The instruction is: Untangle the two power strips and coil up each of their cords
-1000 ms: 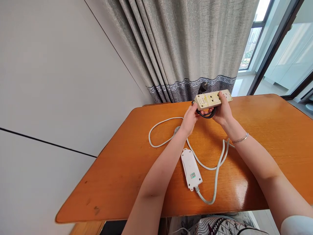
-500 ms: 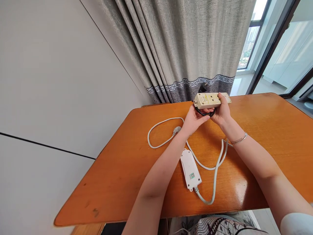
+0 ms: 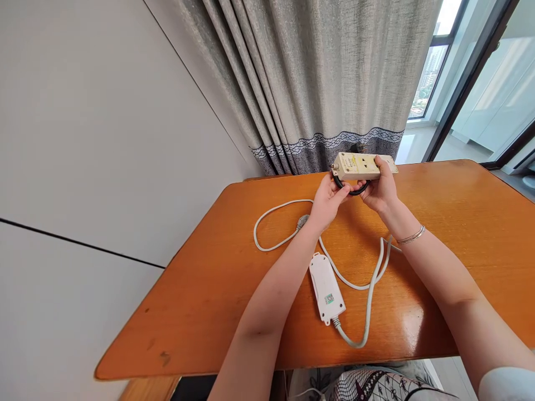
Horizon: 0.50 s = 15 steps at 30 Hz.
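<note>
A cream power strip [image 3: 353, 166] with yellowed labels and sockets facing up is held above the far part of the table. My right hand [image 3: 381, 186] grips its right half, thumb on top and fingers underneath. Below the strip, my left hand [image 3: 330, 196] pinches its black cord [image 3: 357, 192], which is looped under the strip. The cord's black plug [image 3: 358, 148] shows behind the strip, against the curtain. Nearer me, a white power strip [image 3: 326, 289] with a green label lies on the table beside my left forearm.
A white cable [image 3: 368, 312] runs from the white strip in loops across the wooden table [image 3: 200, 312], ending in a grey plug [image 3: 302, 222] by my left wrist. A grey curtain [image 3: 334, 72] hangs behind the far edge. A pale panel [image 3: 83, 139] stands at left.
The cream strip has tilted slightly, showing more of its top. My left thumb has shifted left along the black cord, and the black plug behind has moved a little right.
</note>
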Tool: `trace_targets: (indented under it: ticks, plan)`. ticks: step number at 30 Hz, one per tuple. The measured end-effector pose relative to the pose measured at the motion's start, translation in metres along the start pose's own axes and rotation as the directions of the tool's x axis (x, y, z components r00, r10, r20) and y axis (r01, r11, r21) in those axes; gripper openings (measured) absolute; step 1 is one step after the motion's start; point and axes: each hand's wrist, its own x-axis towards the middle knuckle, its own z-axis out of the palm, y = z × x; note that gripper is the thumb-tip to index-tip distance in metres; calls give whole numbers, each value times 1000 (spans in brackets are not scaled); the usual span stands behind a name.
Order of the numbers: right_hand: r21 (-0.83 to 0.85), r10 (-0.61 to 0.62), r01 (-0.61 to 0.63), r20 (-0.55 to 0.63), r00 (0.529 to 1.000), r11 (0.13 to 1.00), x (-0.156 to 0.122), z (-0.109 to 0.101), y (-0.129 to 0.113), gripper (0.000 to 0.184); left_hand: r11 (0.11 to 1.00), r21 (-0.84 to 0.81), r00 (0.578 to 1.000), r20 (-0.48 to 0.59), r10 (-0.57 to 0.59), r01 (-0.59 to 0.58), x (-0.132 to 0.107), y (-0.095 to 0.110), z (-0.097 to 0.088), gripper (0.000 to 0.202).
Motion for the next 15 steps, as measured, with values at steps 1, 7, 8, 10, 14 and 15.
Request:
trace_targets:
  ticks: [1,7,8,10,14,15]
  plan:
    - [-16,1,-1,-22,1000,1000,-1,0,0,30,1000,-20,999,-31,-15,15,-1,2,1,45]
    - [-88,18,-26,-90,996,996,-2,2,-1,27,989,-126,986,-138,-96,78,2,7,-1,29]
    - [-81,24,-32,-97,995,996,-1,2,-2,25,985,-142,984,-132,-119,100,3,7,-3,27]
    - [-73,27,-34,-102,994,997,-1,1,-2,22,971,-179,976,-122,-179,156,5,6,-6,25]
    - [-133,27,-35,-58,998,991,0,-3,-5,21,954,-199,949,-177,-260,224,8,4,-8,33]
    - [-156,37,-44,-43,998,987,0,-4,-6,22,954,-195,945,-193,-265,228,9,3,-8,31]
